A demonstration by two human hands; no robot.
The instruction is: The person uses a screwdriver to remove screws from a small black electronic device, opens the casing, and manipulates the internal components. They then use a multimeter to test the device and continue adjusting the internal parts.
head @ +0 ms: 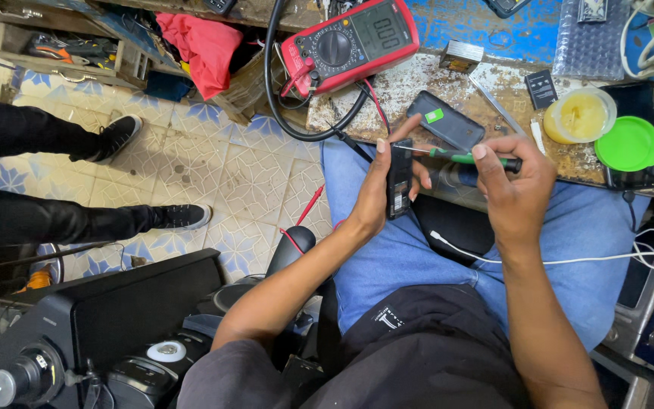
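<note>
- A small dark phone (pixel 399 179) is gripped edge-on in the left hand (pixel 376 193), above the lap in blue jeans (pixel 410 257), with the thumb laid along its near side and the fingers wrapped round the far side.
- A green-handled screwdriver (pixel 463 157) is clasped in the right hand (pixel 516 185), the fingers closed over the handle and the thin metal shaft pointed left, its tip met with the top of the phone.
- The two hands are held close together, just in front of the edge of the worktop (pixel 418 91).
- A dark phone back cover (pixel 448 121) with a small green sticker is laid on the worktop just beyond the hands.
- A red multimeter (pixel 350 42) is set further back on the worktop, with black and red leads looped beside it.
- A yellowish round tub (pixel 578 115) and a green lid (pixel 628 144) are placed to the right on the worktop, the lid resting on a dark flat device.
- A white cable (pixel 569 261) is draped across the right thigh.
- Another person's black shoes (pixel 179 216) are seen on the tiled floor (pixel 221 174) at the left.
</note>
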